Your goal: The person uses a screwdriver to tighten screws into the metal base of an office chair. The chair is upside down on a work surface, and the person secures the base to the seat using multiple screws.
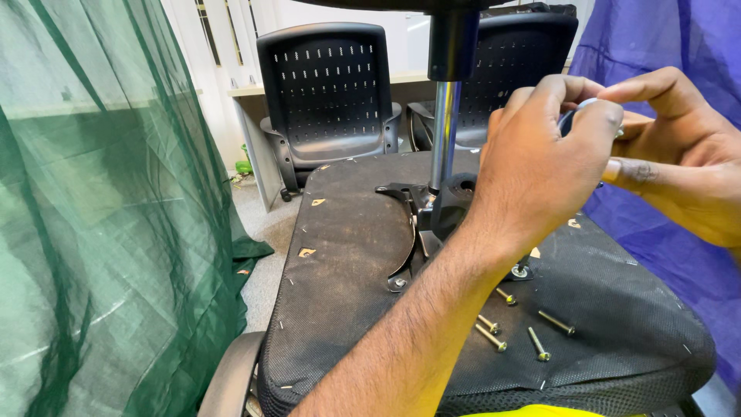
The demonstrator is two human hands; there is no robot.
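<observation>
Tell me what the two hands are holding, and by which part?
Both the left hand and right hand pinch one small dark object between their fingertips; it is mostly hidden, so its kind and held part cannot be told.

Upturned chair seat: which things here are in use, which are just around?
In use: left hand and right hand on a small dark part; black upturned seat underside; chrome gas-lift column; loose brass bolts.
Around: two black perforated office chairs; green mesh curtain; blue mesh curtain.
</observation>
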